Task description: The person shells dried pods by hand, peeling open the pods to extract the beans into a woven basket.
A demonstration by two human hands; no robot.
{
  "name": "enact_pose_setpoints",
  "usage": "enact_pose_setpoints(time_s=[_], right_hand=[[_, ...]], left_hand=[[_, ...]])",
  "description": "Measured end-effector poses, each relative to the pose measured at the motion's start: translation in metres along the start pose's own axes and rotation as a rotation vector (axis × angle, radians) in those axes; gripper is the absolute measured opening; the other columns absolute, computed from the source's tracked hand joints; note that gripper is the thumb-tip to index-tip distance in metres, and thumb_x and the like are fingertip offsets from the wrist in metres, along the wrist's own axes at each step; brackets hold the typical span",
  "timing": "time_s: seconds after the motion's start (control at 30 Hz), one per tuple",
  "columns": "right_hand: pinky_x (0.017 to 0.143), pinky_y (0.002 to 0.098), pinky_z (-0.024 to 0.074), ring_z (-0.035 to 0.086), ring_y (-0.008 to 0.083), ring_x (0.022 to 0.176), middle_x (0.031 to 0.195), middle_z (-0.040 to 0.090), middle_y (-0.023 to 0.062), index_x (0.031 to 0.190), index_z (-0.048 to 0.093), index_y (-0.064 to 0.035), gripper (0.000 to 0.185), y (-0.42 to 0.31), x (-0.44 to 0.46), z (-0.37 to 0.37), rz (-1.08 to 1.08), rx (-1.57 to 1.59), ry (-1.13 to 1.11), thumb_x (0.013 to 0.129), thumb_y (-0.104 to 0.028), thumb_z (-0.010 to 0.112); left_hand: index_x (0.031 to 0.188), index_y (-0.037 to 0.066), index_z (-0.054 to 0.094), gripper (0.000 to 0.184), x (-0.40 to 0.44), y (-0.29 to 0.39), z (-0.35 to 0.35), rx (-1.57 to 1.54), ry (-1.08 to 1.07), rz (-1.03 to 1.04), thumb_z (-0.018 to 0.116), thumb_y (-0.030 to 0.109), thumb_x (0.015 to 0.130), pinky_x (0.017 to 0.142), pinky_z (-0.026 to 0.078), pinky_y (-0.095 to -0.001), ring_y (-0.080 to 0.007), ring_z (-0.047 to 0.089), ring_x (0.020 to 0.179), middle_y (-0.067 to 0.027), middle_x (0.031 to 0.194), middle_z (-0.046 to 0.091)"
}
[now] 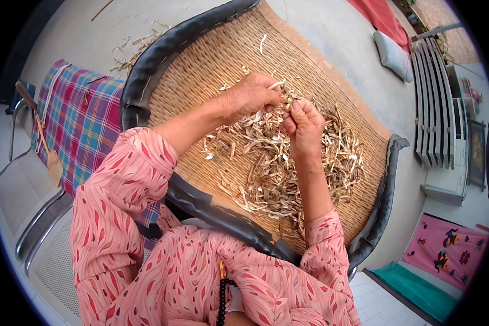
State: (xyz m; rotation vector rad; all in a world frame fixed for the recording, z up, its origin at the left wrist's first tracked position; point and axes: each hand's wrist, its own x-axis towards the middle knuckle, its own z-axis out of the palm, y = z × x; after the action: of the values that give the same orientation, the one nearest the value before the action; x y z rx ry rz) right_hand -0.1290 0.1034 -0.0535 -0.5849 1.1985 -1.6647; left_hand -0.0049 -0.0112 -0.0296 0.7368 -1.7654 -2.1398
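Note:
My left hand (254, 95) and my right hand (306, 129) meet over a woven winnowing tray (212, 65). Fingers of both are pinched closed around a pale dry pod (277, 85), whose end pokes out above the left fingertips. Most of that pod is hidden by the fingers. Beneath the hands lies a loose heap of dry pods and husks (277, 185), beige to brown, many split or curled. One whitish pod piece (263, 43) lies apart toward the tray's far side.
A thick black rim (146, 70) edges the tray. At left, a plaid cloth (87, 119) hangs over a metal chair (27, 185). Scattered stalks (141, 43) lie on the floor beyond. A grey cushion (393, 56) and a pink printed mat (445, 247) are at right.

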Motion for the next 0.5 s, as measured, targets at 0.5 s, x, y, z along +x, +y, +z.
enact_pose_setpoints(time_s=[0.5], right_hand=[[0.046,0.0215,0.0418,0.045,0.0065,0.049,0.062,0.051,0.001,0.082,0.055,-0.0012,0.009,-0.0026,0.0011,-0.0031,0.051,0.082,-0.005,0.085,-0.009,0.057]], left_hand=[[0.065,0.003,0.052,0.011,0.0078,0.0079,-0.0107,-0.079,0.161,-0.194,0.053,0.007,0.076,0.037,0.031,-0.0219,-0.0081,0.042,0.046,-0.0047,0.06,0.055]])
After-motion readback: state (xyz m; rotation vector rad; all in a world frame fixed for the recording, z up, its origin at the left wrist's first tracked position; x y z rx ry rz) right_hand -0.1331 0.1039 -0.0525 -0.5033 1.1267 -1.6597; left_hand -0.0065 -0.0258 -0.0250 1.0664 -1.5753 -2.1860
